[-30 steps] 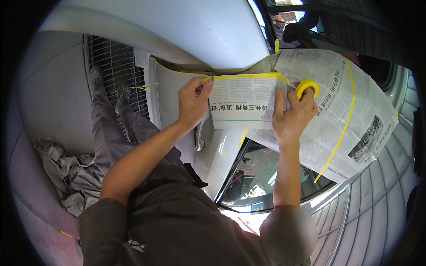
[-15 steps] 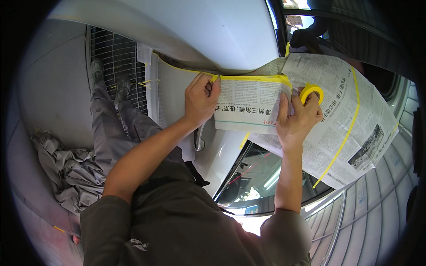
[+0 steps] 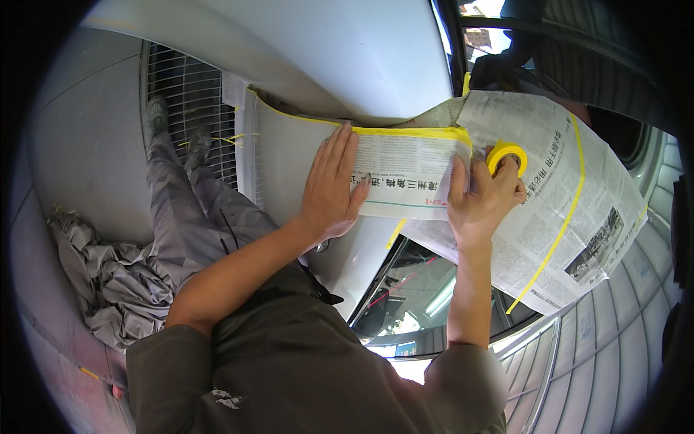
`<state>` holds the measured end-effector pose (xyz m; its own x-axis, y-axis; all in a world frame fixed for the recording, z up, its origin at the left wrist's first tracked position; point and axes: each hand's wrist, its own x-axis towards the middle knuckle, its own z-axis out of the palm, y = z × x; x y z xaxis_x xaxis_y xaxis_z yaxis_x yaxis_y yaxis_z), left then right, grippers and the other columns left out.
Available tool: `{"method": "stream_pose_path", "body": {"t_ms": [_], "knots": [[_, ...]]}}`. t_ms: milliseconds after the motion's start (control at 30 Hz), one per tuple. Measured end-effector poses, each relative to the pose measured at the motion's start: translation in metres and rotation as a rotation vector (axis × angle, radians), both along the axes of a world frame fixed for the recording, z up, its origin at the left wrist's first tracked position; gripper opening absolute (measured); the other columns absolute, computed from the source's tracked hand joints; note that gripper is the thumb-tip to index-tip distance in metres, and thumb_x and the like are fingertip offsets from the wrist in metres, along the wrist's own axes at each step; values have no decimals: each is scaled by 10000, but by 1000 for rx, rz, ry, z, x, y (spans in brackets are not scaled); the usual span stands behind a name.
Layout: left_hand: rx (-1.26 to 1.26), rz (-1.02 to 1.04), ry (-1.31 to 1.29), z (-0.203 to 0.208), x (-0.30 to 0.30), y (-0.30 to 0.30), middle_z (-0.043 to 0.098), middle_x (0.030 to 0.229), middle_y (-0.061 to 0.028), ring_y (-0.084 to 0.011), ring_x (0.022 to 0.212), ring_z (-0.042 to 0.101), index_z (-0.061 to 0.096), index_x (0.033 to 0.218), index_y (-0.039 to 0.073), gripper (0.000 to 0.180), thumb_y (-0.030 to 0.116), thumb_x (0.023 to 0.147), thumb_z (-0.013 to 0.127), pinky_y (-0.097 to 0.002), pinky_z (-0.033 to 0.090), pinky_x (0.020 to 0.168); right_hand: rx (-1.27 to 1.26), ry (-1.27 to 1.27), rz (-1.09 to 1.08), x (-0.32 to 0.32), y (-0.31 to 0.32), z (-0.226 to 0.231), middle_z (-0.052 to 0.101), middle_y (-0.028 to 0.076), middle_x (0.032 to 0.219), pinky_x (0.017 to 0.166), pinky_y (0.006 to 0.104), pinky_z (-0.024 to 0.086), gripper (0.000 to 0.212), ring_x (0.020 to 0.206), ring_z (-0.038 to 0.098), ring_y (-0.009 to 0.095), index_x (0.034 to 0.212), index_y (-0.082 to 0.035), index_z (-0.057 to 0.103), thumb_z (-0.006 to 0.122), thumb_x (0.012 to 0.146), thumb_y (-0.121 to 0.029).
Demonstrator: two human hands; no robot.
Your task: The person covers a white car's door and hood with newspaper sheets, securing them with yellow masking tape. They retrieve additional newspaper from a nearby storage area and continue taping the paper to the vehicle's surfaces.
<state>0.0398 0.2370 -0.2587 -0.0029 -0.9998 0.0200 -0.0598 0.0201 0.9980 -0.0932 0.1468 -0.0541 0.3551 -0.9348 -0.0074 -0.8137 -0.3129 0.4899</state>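
Lays flat left hand (image 3: 329, 189), thumb apart, on newspaper strip (image 3: 408, 159); holds yellow tape roll (image 3: 494, 154) in right hand (image 3: 481, 199), with larger newspaper sheet (image 3: 541, 217) to that hand's right.

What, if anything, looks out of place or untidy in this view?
No spill or damage stands out. At the left, a crumpled grey sheet lies heaped, at odds with the flat newspaper under the left hand. Thin yellow strips straggle over the floor grate, unlike the neat yellow tape line along the newspaper's top edge.
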Motion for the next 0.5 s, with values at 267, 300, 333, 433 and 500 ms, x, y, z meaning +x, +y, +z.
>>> {"method": "stream_pose_path", "body": {"t_ms": [267,300,333,433,500], "knots": [[-149,-220,-73,16,-8,-12,315,1645,-267,-454,1524,302,333,1562,-72,789,420,989,561,-561,238,1247,14,15,-20,-2,-1,2,646,167,1123,919,480,288,215,1082,538,330,871,-63,695,799,872,-250],[-167,-223,-67,18,-9,-14,313,1646,-264,-451,1526,300,337,1560,-71,796,428,984,566,-565,240,1245,5,0,0,-2,-1,2,648,167,1126,920,479,288,206,1084,538,328,873,-64,694,796,875,-244],[-196,-252,-82,18,-10,-16,312,1647,-262,-448,1528,297,342,1557,-71,803,436,979,571,-569,241,1244,11,-7,2,-3,-1,3,650,167,1129,921,478,289,198,1085,538,327,875,-65,693,793,878,-237],[-192,-242,-167,21,-11,-17,325,1647,-239,-448,1528,296,370,1543,-63,782,436,978,579,-569,249,1239,-1,-68,52,-5,-2,4,615,140,1010,895,476,284,175,1036,542,307,844,-77,693,783,877,-224],[-214,-238,-193,22,-12,-16,327,1652,-221,-453,1530,289,377,1546,-53,770,437,985,573,-578,246,1237,-10,-77,67,-5,-2,4,595,128,955,884,475,283,168,1009,544,299,840,-82,697,781,875,-223]]}}
